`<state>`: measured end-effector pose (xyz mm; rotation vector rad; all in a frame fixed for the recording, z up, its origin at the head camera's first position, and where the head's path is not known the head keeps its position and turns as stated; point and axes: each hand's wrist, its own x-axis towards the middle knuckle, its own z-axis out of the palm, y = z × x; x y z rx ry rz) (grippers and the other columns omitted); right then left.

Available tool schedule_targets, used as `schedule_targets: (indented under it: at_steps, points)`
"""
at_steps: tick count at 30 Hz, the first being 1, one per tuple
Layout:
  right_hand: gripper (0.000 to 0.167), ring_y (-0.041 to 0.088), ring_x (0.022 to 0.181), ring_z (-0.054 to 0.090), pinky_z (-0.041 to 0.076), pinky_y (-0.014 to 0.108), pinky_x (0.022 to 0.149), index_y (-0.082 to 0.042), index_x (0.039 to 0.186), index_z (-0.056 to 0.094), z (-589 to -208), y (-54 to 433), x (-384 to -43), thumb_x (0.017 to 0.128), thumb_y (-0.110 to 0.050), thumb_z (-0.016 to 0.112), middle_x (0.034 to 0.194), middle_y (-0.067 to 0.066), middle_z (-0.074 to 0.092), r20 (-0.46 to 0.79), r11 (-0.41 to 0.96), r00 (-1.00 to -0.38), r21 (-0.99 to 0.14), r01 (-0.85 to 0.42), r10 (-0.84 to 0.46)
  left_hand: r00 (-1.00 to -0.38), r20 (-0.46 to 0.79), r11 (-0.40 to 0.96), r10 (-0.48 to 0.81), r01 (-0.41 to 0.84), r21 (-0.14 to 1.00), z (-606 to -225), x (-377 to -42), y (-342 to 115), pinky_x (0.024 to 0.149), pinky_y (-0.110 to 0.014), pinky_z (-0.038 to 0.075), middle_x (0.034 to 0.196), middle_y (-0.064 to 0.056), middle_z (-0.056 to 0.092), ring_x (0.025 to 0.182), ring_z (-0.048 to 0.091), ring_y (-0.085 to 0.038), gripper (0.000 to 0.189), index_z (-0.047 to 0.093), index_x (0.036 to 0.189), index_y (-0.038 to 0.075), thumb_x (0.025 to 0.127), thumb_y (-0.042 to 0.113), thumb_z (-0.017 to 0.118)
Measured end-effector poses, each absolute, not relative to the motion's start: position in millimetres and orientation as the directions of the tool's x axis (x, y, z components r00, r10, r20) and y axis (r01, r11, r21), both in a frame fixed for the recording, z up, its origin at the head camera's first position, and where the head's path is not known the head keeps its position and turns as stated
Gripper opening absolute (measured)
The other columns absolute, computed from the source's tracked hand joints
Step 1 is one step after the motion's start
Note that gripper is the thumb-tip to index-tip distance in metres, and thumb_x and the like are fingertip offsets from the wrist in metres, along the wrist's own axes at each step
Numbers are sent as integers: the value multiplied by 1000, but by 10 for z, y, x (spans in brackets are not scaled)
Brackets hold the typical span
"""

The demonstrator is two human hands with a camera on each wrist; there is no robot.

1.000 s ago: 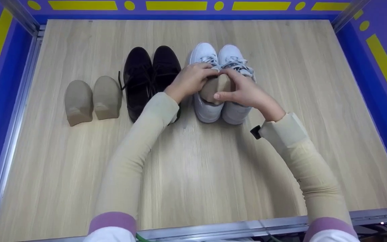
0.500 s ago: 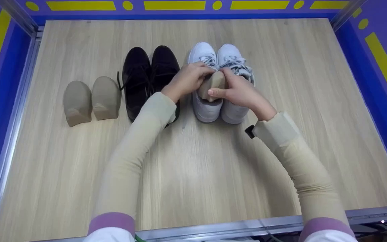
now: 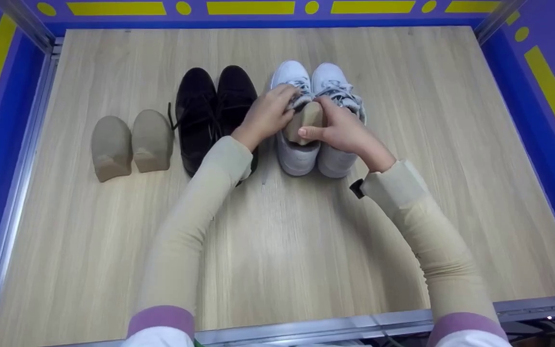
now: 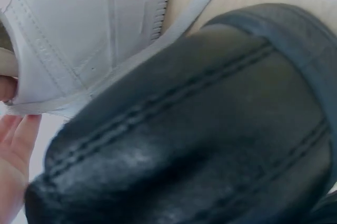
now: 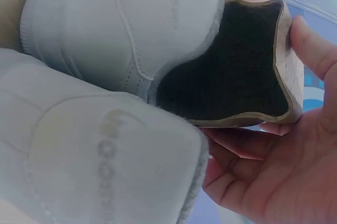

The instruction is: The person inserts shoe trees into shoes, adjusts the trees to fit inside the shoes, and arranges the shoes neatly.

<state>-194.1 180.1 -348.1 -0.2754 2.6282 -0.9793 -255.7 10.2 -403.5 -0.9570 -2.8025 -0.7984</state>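
Observation:
My right hand (image 3: 347, 129) grips a beige hollow shoe tree (image 3: 310, 118), with the thumb across its near side. The shoe tree stands tilted in the opening of the left white sneaker (image 3: 297, 161); its dark hollow (image 5: 237, 61) faces the right wrist camera. My left hand (image 3: 267, 113) pinches the upper edge of that sneaker near the tongue and laces, thumb by the opening. In the left wrist view, its fingers (image 4: 18, 145) show outside the white side. The right white sneaker (image 3: 337, 161) stands alongside, partly behind my right hand.
A pair of black shoes (image 3: 198, 101) stands just left of the sneakers, partly under my left forearm. Two more beige shoe trees (image 3: 111, 144) stand farther left on the wooden table (image 3: 277, 250). Blue and purple panels (image 3: 253, 23) border the table at the back and sides.
My right hand has shifted slightly left with the shoe tree, which now leans differently in the sneaker. My left hand's fingers have moved off the shoe tree towards the laces.

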Motion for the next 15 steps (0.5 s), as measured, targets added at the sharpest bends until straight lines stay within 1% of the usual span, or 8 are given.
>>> schedule_targets:
  at_steps: [4, 9, 12, 15]
  points:
    - [65, 24, 101, 49, 38, 41, 85, -14, 126, 38, -3509, 1806, -1935, 75, -45, 63, 115, 13, 53, -212, 749, -934, -657, -81, -287, -811, 255, 726, 527, 586, 360, -4039, -2540, 102, 87, -34, 44, 126, -6, 50, 109, 52, -24, 19, 60, 98, 6, 82, 16, 54]
    - [66, 26, 99, 51, 39, 41, 84, -12, 125, 38, -3518, 1806, -1913, 75, -46, 63, 112, 16, 55, -198, 758, -937, -646, -95, -286, -789, 280, 761, 547, 608, 227, -4021, -2499, 127, 74, -40, 49, 126, 0, 53, 109, 54, -20, 20, 61, 100, 10, 85, 18, 50]
    - [66, 27, 96, 52, 40, 41, 82, -11, 125, 38, -3517, 1807, -1896, 75, -45, 64, 108, 17, 56, -190, 760, -940, -643, -100, -284, -775, 299, 761, 557, 620, 192, -4007, -2484, 147, 72, -40, 50, 120, 1, 57, 105, 56, -19, 21, 62, 100, 10, 87, 18, 48]
    - [65, 27, 95, 52, 40, 41, 82, -11, 124, 38, -3519, 1808, -1888, 75, -45, 64, 107, 17, 56, -186, 759, -941, -643, -100, -281, -764, 314, 752, 564, 632, 186, -3999, -2481, 156, 70, -39, 50, 109, -2, 62, 96, 60, -21, 21, 62, 97, 8, 89, 18, 45]
